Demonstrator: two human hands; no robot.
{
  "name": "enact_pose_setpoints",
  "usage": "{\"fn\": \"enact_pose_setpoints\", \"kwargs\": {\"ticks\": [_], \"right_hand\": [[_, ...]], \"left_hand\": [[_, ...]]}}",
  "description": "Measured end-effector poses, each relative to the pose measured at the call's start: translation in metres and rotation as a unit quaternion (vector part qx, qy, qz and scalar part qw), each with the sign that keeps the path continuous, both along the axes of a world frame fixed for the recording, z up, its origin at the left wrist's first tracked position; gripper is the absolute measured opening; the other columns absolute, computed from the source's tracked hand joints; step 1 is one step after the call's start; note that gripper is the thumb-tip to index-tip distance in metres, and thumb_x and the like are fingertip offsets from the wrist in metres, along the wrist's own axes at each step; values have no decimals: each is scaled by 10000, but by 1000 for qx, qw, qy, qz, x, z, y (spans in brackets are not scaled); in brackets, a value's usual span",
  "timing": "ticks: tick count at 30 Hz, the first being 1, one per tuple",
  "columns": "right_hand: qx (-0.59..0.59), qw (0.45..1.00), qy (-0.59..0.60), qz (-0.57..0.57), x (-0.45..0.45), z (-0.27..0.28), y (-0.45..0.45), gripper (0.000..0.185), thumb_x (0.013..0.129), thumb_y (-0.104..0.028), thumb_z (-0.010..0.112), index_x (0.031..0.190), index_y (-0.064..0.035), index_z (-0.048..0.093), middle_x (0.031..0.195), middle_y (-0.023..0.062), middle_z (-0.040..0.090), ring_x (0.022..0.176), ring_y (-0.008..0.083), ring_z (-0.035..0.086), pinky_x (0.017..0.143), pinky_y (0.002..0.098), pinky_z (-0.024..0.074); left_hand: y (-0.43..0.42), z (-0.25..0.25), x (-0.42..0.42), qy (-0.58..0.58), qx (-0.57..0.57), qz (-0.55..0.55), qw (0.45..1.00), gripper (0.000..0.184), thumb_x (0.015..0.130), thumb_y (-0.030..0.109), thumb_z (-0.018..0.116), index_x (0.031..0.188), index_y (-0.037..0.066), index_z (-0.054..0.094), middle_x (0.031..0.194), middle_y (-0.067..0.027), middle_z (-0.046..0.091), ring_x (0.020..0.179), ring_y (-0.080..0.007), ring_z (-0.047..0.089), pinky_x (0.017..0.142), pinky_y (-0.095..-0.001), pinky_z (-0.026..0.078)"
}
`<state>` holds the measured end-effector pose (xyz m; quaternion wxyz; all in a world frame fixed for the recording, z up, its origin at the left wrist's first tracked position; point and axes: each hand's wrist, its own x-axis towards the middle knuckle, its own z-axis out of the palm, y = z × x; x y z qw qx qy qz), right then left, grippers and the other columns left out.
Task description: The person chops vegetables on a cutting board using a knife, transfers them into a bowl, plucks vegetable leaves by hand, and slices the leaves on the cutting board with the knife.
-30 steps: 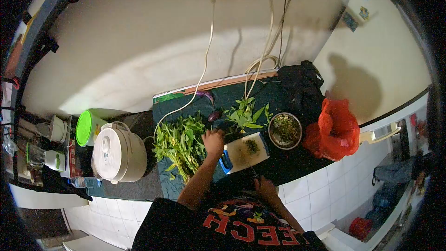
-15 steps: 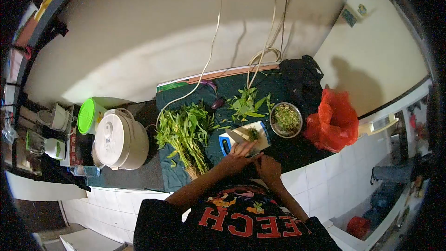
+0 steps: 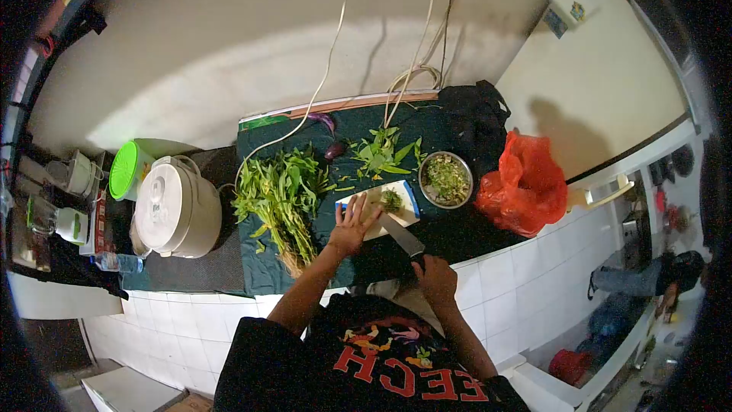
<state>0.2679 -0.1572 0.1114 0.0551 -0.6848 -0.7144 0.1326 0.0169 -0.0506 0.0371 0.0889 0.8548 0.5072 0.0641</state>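
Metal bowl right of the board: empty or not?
Not empty: the bowl holds chopped greens, spread across most of its inside. Cannot tell how deep.

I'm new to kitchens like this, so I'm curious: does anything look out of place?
One thing: a white cable hangs down the wall and trails over the dark green cloth beside the leafy greens, an odd spot for a cord.
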Motion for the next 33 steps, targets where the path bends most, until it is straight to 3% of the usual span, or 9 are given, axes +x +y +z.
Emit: {"fn": "enact_pose_setpoints", "kwargs": {"ticks": [6,9,11,20,24,25,26,27,33], "right_hand": [[6,987,155,-32,27,-49,15,472,971,-436,526,914,15,654,734,173,657,711,327,669,632,428,513],[-166,940,293,-53,30,-39,36,500,996,-429,501,848,25,648,639,124,612,578,250,620,549,382,486],[-308,813,458,-187,24,-26,42,508,1014,-428,479,848,25,637,647,78,588,516,174,541,491,341,446],[-387,632,633,-225,41,23,34,444,1009,-418,507,925,9,593,658,15,516,500,103,463,468,286,408],[-328,700,590,-232,44,10,12,458,1004,-432,514,913,9,600,653,20,528,510,100,477,465,275,406],[-220,801,537,-144,58,-43,0,467,1004,-436,514,911,12,608,649,23,536,508,99,483,463,271,407],[-163,842,505,-96,64,-66,-10,472,1003,-438,513,910,14,612,647,25,540,507,98,486,462,269,408],[-101,878,466,-54,62,-72,-16,476,1003,-440,513,909,15,616,645,27,544,506,97,489,460,268,408],[-216,850,433,-209,67,-7,-48,481,1020,-417,479,911,27,628,616,32,544,456,110,480,417,283,402]], "left_hand": [[-25,4,41,-54,45,73,995,843,808,66,544,1551,301,222,1576,-245,123,1407,-475,233,1056,-670,257],[-44,10,66,-23,134,-22,991,826,816,75,558,1531,355,255,1570,-244,151,1383,-469,286,1046,-656,287],[-48,18,71,-1,83,-23,996,777,841,103,555,1511,392,286,1565,-243,175,1357,-461,334,1040,-649,306],[2,13,53,-23,-18,117,993,855,806,75,570,1535,369,235,1604,-205,54,1450,-460,150,1064,-683,240],[9,-14,44,-93,2,156,983,640,797,78,605,1380,329,521,1600,-149,140,1441,-446,160,1066,-656,226],[14,-16,43,-121,-12,171,978,538,797,85,618,1285,310,638,1596,-124,176,1437,-438,167,1066,-641,223],[16,-23,49,-223,15,237,946,296,778,156,699,1038,277,772,1562,-62,279,1414,-418,199,1062,-616,216],[20,-22,50,-225,17,233,946,296,778,156,699,1038,277,772,1562,-62,279,1414,-418,199,1062,-616,216],[42,-2,61,-219,-20,300,928,123,693,277,802,787,199,795,1397,-46,493,1302,-365,363,1047,-511,326]]}}
